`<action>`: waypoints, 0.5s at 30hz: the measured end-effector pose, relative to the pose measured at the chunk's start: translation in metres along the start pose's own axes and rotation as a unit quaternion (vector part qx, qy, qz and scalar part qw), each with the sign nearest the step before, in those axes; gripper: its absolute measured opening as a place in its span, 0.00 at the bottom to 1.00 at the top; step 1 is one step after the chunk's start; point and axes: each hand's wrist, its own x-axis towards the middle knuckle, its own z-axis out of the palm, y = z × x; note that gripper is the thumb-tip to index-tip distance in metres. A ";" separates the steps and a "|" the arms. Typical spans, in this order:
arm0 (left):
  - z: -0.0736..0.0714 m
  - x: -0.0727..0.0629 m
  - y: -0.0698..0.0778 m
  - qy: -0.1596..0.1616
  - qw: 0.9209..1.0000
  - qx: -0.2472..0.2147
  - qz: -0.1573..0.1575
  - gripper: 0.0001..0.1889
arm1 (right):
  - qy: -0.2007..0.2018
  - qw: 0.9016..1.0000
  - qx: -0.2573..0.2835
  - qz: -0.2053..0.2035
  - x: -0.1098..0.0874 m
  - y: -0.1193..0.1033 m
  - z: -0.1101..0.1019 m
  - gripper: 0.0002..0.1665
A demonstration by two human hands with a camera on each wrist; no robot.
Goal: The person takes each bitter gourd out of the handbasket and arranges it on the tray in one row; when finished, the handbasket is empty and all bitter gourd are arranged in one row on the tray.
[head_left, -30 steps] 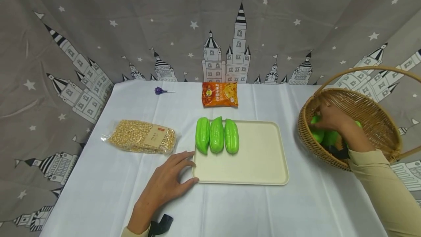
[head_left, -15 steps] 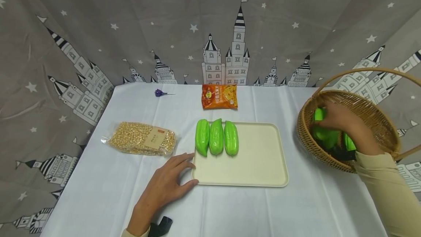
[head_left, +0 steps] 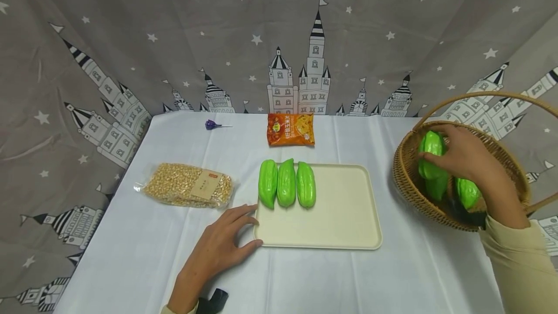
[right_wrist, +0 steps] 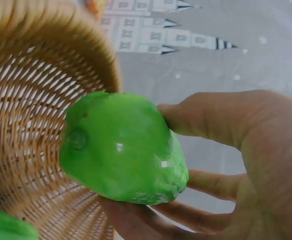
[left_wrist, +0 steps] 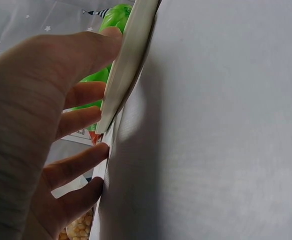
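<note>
In the head view my right hand [head_left: 468,154] grips a glossy green gourd-like vegetable [head_left: 432,151] inside the wicker basket [head_left: 407,197]. The right wrist view shows thumb and fingers around this vegetable [right_wrist: 120,147], its blunt end toward the camera. More green vegetables [head_left: 468,193] lie lower in the basket, partly hidden by the hand. My left hand [head_left: 218,243] rests at the lower left corner of a cream tray [head_left: 340,207], fingers spread. In the left wrist view its thumb and some fingertips touch the tray's rim [left_wrist: 128,65]. Three similar vegetables [head_left: 286,183] lie side by side on the tray's left part.
A clear bag of corn kernels [head_left: 187,185] lies left of the tray. An orange snack packet [head_left: 290,130] lies behind it, and a small purple-wrapped lollipop [head_left: 211,124] is at the back left. The basket's tall handle [head_left: 488,94] arches over its opening.
My right hand has taken hold of a green vegetable and raised it within the basket, moving slightly right. The left hand and tray have stayed in place.
</note>
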 end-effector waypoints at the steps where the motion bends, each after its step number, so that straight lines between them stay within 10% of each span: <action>1: 0.000 0.000 0.000 -0.001 1.000 0.000 0.000 0.23 | 0.009 1.000 0.006 -0.001 -0.002 -0.002 0.001 0.48; 15: 0.000 0.000 0.000 0.003 1.000 0.003 0.005 0.23 | 0.088 0.991 0.097 0.001 -0.027 -0.045 0.011 0.48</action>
